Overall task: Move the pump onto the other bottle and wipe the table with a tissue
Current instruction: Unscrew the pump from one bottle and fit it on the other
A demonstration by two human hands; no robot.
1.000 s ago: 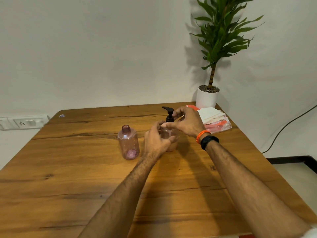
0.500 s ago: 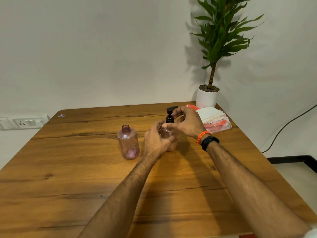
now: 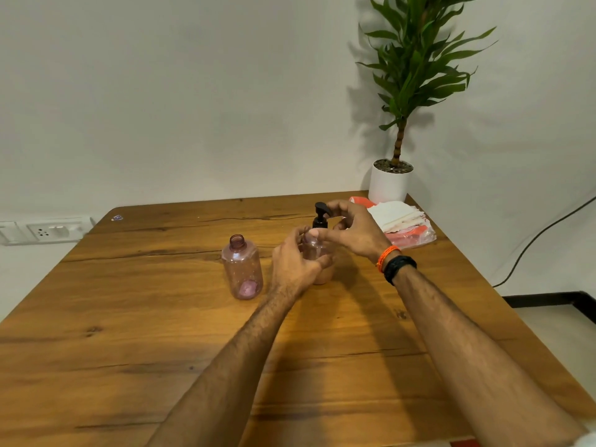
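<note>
Wooden surface (image 3: 129, 333), plank grain, viewed from the head camera. Pump bottle (image 3: 317, 253) stands upright at about 12 o'clock from centre. Left hand (image 3: 295, 264) wraps the bottle body, fingers curled round it. Right hand (image 3: 351, 232) is at the black pump (image 3: 320, 216), fingertips pinching its collar and head. Pump sits on this bottle's neck; whether seated tight or loose, cannot tell. Second pink bottle (image 3: 242, 267), open neck, upright just beside at 9 o'clock, untouched. Tissue stack (image 3: 400, 217) on a plastic pack at 2 o'clock, near a potted plant (image 3: 392, 182) at the far corner.
</note>
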